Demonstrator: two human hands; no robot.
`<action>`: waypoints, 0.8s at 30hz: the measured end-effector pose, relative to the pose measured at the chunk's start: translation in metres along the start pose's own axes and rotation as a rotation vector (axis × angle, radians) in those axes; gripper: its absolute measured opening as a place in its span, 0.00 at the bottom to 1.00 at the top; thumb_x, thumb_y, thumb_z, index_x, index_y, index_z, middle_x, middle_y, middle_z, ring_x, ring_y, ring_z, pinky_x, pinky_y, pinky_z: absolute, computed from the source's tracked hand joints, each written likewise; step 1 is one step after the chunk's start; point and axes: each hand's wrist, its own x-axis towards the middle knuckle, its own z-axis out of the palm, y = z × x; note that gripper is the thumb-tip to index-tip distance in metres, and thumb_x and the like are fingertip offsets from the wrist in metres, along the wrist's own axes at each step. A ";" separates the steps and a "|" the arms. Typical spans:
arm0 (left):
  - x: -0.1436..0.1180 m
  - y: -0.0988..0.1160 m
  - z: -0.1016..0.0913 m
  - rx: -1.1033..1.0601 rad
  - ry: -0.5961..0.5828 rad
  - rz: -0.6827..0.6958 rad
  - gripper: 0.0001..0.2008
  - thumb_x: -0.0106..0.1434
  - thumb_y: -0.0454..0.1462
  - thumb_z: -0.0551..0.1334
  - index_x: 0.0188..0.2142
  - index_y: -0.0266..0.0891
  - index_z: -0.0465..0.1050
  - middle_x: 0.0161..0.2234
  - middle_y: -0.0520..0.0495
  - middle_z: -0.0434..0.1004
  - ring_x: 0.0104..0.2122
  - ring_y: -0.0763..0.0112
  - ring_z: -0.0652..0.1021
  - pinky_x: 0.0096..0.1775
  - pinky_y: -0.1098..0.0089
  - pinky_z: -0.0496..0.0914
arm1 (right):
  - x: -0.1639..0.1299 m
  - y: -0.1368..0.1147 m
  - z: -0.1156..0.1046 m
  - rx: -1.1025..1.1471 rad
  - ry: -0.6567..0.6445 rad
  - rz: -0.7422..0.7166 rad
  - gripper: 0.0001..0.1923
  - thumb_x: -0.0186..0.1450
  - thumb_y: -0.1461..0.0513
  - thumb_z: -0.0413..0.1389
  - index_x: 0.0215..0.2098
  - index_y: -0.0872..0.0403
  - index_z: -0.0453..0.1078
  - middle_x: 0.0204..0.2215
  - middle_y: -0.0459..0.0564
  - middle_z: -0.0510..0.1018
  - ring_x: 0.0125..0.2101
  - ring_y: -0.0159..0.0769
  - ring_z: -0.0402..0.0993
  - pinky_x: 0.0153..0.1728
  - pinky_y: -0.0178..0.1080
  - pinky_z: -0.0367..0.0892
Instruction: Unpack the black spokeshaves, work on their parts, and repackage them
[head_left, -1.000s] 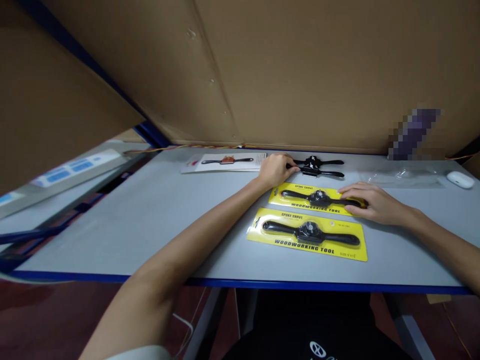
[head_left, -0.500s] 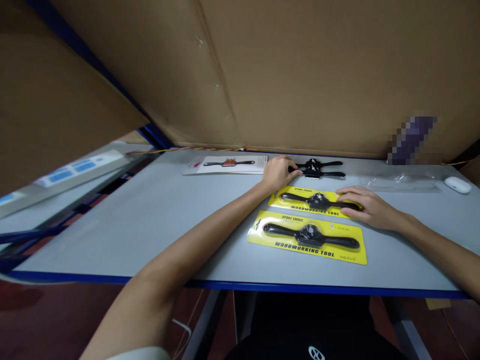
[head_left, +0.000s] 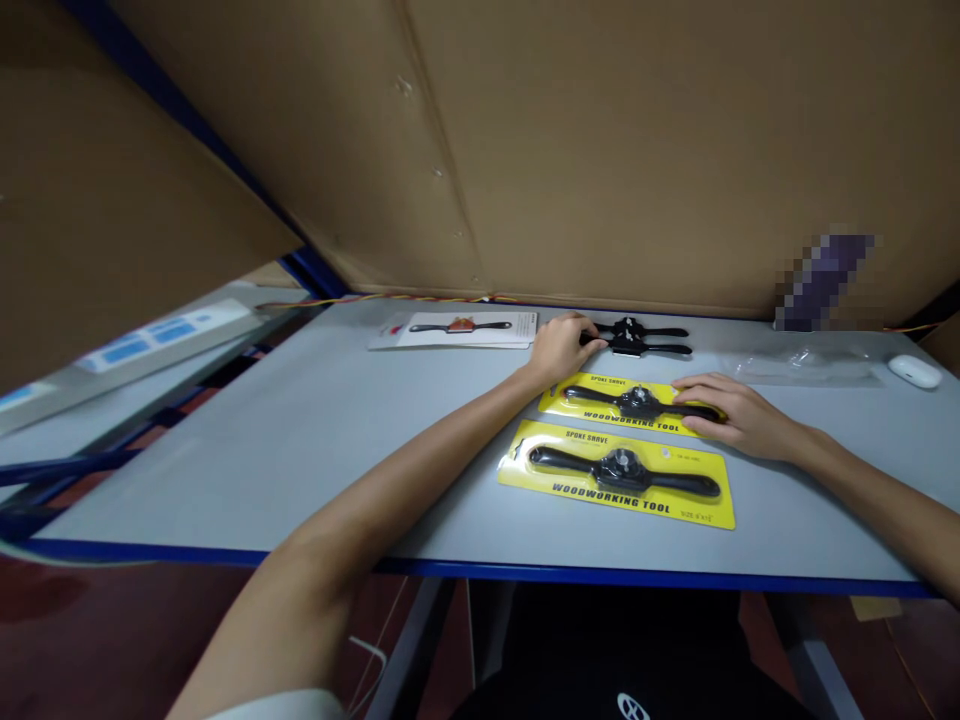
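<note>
Two loose black spokeshaves lie close together near the back of the table, the nearer spokeshave [head_left: 628, 346] in front of the farther one [head_left: 657, 331]. My left hand [head_left: 564, 345] closes its fingers on the left handle end of the nearer one; whether it also touches the farther handle is hidden. My right hand [head_left: 731, 412] spans the right end of a yellow-carded spokeshave pack [head_left: 577, 409], fingers on its upper edge and thumb by the lower. In front of it lies a second yellow spokeshave pack [head_left: 570, 487], flat and untouched.
White printed packaging [head_left: 465, 330] lies at the back left. Clear plastic packaging [head_left: 810, 365] and a white rounded case [head_left: 914, 371] are at the right. A power strip [head_left: 172, 335] sits beyond the table's left side. Cardboard [head_left: 600, 150] walls the back.
The view has shifted very slightly. Both hands and the spokeshaves keep essentially the same places.
</note>
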 end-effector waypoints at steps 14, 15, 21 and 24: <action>-0.059 -0.016 -0.049 0.002 -0.002 0.055 0.20 0.72 0.41 0.48 0.44 0.38 0.79 0.43 0.41 0.81 0.43 0.56 0.79 0.47 0.60 0.72 | -0.005 -0.004 0.003 0.021 0.130 0.006 0.14 0.76 0.54 0.54 0.54 0.49 0.76 0.53 0.56 0.84 0.55 0.49 0.80 0.57 0.60 0.76; -0.062 -0.018 -0.051 0.018 -0.040 0.044 0.20 0.72 0.41 0.48 0.42 0.39 0.78 0.42 0.42 0.81 0.42 0.56 0.79 0.45 0.61 0.71 | -0.005 -0.004 0.004 0.019 0.145 -0.004 0.14 0.76 0.55 0.54 0.54 0.49 0.76 0.52 0.56 0.84 0.55 0.49 0.80 0.56 0.60 0.76; -0.060 -0.029 -0.059 0.046 -0.234 0.096 0.13 0.68 0.40 0.51 0.34 0.42 0.73 0.30 0.48 0.78 0.31 0.62 0.76 0.34 0.66 0.64 | -0.005 -0.003 0.007 0.010 0.231 -0.009 0.12 0.76 0.56 0.54 0.52 0.48 0.77 0.52 0.55 0.84 0.54 0.49 0.81 0.56 0.61 0.76; -0.061 -0.031 -0.062 -0.005 -0.282 0.174 0.10 0.67 0.39 0.53 0.35 0.42 0.72 0.27 0.50 0.75 0.27 0.66 0.73 0.33 0.68 0.63 | -0.004 -0.003 0.006 0.010 0.295 0.019 0.10 0.76 0.56 0.55 0.50 0.48 0.77 0.56 0.56 0.83 0.55 0.50 0.80 0.56 0.62 0.75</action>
